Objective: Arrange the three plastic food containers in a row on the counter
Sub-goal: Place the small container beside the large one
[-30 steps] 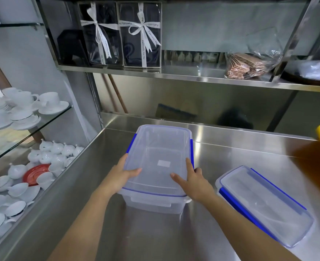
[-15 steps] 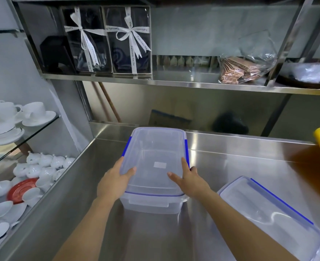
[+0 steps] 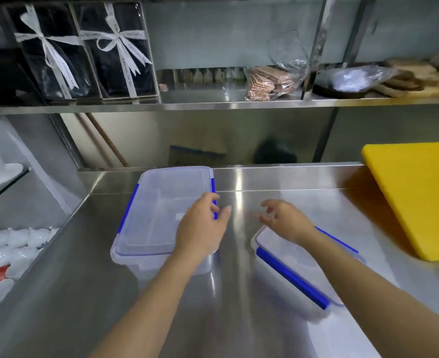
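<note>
Head-camera view over a stainless-steel counter (image 3: 213,319): two clear plastic food containers with blue latches sit on the metal surface, well apart from each other. The left container (image 3: 159,215), lidded and squared to the counter's back edge, stands near the rear left corner; the right container (image 3: 296,270) lies at an angle nearer the front, its long blue latch facing the camera (its far end is hidden behind the forearm). A third container is not visible from this angle.

The person's left hand (image 3: 201,228) hovers at the right edge of the left container, fingers loosely spread and gripping nothing; whether the palm touches the lid cannot be told. The right hand (image 3: 285,220) hangs above the far corner of the right container, fingers curled but apart, empty.

A yellow cutting board (image 3: 420,197) leans at the counter's right end. Above, a steel shelf (image 3: 213,105) carries two ribbon-tied gift boxes (image 3: 84,50) and a bag of wafers (image 3: 270,82). White teaware (image 3: 14,244) fills a lower shelf at left.
</note>
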A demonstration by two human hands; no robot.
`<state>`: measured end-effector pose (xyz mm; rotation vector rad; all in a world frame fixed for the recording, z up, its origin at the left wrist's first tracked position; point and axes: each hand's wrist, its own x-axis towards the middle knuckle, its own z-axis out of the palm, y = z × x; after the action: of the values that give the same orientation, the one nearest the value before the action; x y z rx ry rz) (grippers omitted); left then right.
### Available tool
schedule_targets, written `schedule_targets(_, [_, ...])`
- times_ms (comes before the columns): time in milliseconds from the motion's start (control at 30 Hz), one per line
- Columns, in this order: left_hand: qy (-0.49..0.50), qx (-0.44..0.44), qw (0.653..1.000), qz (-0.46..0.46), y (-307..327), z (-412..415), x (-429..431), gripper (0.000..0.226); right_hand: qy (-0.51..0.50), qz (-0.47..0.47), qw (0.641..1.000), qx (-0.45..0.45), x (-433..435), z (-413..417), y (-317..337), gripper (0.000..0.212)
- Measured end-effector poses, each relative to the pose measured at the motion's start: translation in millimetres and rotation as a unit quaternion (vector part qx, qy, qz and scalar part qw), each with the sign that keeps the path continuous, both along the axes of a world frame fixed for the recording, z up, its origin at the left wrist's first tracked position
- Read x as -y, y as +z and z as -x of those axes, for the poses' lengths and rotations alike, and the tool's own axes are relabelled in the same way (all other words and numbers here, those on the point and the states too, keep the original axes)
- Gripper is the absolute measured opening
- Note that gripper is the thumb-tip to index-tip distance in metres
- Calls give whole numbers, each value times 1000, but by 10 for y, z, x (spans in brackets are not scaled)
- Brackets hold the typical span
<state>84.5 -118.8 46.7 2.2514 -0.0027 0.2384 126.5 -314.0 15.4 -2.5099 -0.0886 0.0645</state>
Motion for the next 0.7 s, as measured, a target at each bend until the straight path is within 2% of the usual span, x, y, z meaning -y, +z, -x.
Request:
schedule_targets(100, [-117,-219,969,-3,-132,96,551,68,-23,25,999,-16,499,101,-26,47])
schedule_targets(167, [-159,-287,944,29,-308,192,801,64,-37,60,997,-39,759,184,-76,51])
schedule_targets(267, [-192,-318,924,84,-534,326,1054,53,-39,127,985,-111,1073,304,-200,69])
schedule_targets(367, [-182,-340,920,68,-638,383,1214,69,-7,125,975,-181,1257,414,-344,83])
schedule_targets(433, [-170,-331,925,75,-666,401,1286,76,-11,127,975,-183,1284,462,-402,85])
schedule_targets(600, [-133,-267,936,190,-639,403,1297,88,-45,197,968,-149,1131,538,-461,84])
schedule_targets(700, [-150,-260,940,161,-678,364,1217,106,-51,120,979,-156,991,597,-434,91])
